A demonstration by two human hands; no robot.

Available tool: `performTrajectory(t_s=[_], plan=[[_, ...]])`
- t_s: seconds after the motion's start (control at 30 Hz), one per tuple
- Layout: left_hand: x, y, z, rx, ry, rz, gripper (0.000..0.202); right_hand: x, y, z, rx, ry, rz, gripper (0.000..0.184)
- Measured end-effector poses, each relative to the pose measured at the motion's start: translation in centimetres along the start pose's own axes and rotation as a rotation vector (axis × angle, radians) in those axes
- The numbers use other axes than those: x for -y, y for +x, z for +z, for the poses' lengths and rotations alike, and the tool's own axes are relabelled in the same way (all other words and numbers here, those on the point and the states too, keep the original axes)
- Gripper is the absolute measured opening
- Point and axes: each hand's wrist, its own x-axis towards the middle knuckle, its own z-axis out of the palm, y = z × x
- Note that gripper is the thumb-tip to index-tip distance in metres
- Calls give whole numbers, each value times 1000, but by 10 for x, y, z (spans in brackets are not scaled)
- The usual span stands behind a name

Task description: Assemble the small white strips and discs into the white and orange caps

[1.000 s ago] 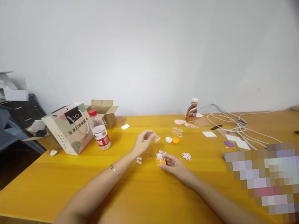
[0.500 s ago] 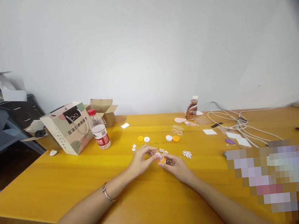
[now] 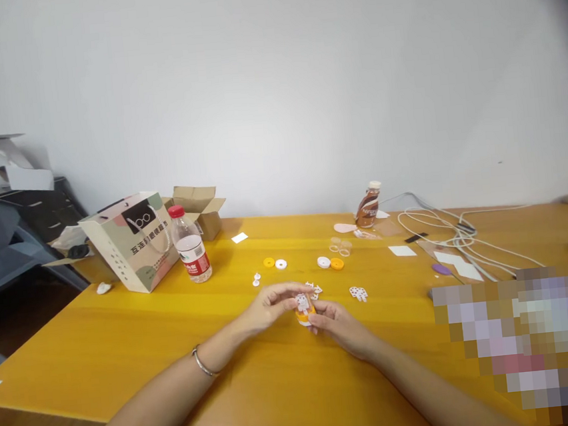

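A small round plastic container (image 3: 303, 318) is held upright above the table between both hands. Its lower part is orange, with a white base, and a white perforated piece (image 3: 302, 303) shows at its clear upper part. My left hand (image 3: 269, 307) curls its thumb and fingers around the top. Lower down, my right hand (image 3: 339, 327) grips the orange part from the right. Just beyond my fingers lie small white pronged parts (image 3: 316, 289). White perforated pieces (image 3: 359, 293) rest to the right. Farther back are yellow and white ring-shaped discs (image 3: 330, 263) and clear rings (image 3: 340, 246).
At left stand a paper bag (image 3: 134, 251), a water bottle (image 3: 190, 249) and an open cardboard box (image 3: 206, 210). A brown drink bottle (image 3: 366, 206) is near the wall. Coiled white cables (image 3: 460, 236) and paper cards (image 3: 402, 250) lie at right, behind a pixelated patch.
The container has turned more upright and lowered slightly, so its orange side and white perforated piece show more clearly. Both hands stay on it. The view has shifted slightly.
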Motion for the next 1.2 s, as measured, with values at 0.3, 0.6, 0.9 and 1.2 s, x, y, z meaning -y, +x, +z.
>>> performTrajectory(t_s=[0.3, 0.6, 0.9, 1.2], plan=[[15, -2, 16, -343, 139, 113, 26, 0, 2, 5, -98, -209, -81, 25], [28, -2, 43, -676, 41, 140, 21, 3, -3, 12, -334, -440, -212, 27], [12, -3, 23, -262, -391, 11, 30, -5, 0, 11, -6, 409, 51, 32], [-5, -1, 5, -232, 387, -10, 36, 5, 1, 6, -125, -186, -91, 20]])
